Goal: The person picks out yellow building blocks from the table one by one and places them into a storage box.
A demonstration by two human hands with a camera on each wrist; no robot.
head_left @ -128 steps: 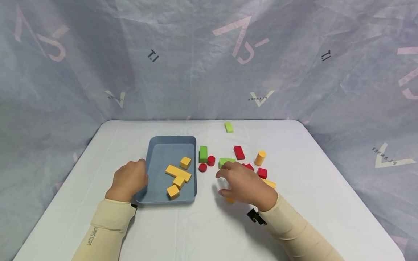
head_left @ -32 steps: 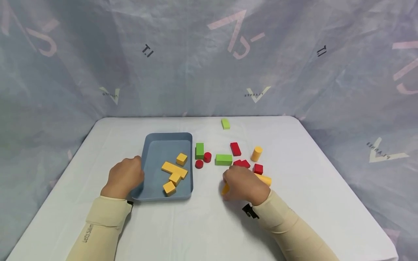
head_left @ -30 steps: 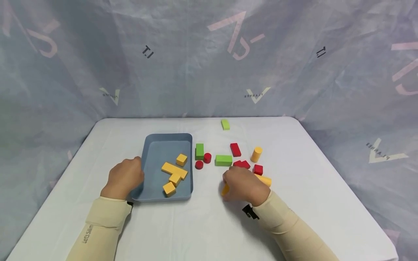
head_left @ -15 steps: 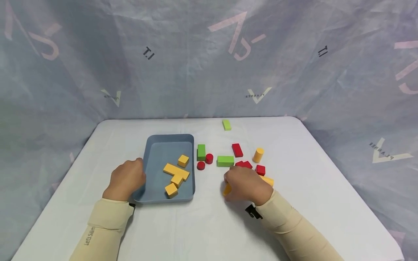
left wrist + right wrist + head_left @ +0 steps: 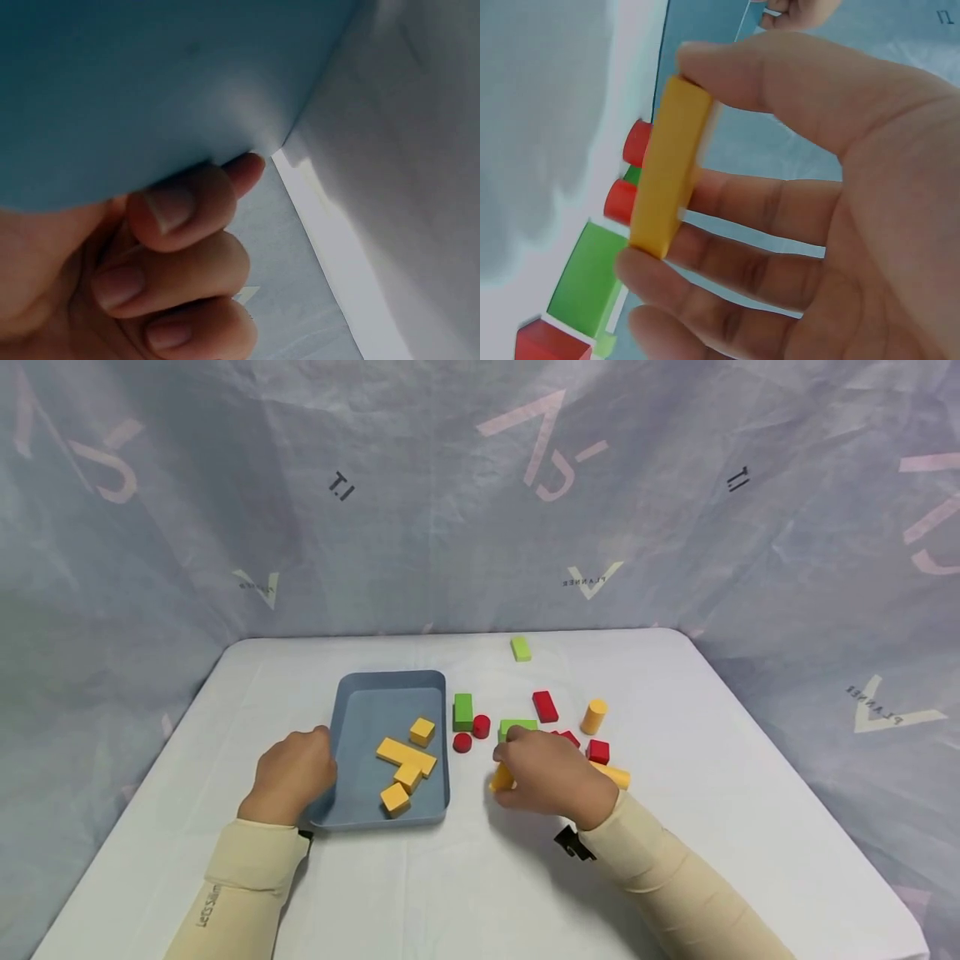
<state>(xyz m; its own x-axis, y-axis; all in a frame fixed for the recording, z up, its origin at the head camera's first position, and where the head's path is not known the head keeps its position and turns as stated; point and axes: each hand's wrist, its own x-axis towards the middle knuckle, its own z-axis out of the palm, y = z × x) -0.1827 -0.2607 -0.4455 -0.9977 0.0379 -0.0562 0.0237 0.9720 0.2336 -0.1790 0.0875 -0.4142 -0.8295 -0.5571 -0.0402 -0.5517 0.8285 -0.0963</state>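
Observation:
On the left side of the blue-grey tray point(image 5: 372, 714), my left hand point(image 5: 294, 774) grips the wall. Its curled fingers point(image 5: 187, 270) lie against the tray's outer side in the left wrist view; the thumb is not clear there. Several yellow blocks lie inside the tray, among them a long bar point(image 5: 397, 753) and a cube point(image 5: 422, 732). My right hand point(image 5: 557, 778) holds a yellow rectangular block point(image 5: 671, 165), pinched by its ends between thumb and fingertips. It hangs over the table, right of the tray. Behind the hand, a green block point(image 5: 517, 725) is partly covered.
Between tray and right hand lie another green block point(image 5: 463, 712) and two red cylinders, one point(image 5: 482, 726) upright-looking. Further right are a red block point(image 5: 545, 706), a red cube point(image 5: 597, 752), a yellow cylinder point(image 5: 594, 717) and another yellow piece point(image 5: 615, 776). A light-green block point(image 5: 521, 649) sits far back.
The right hand, reaching with spread fingers at first, has closed on the yellow block and now moves it slightly left and up. The left hand stays at the tray.

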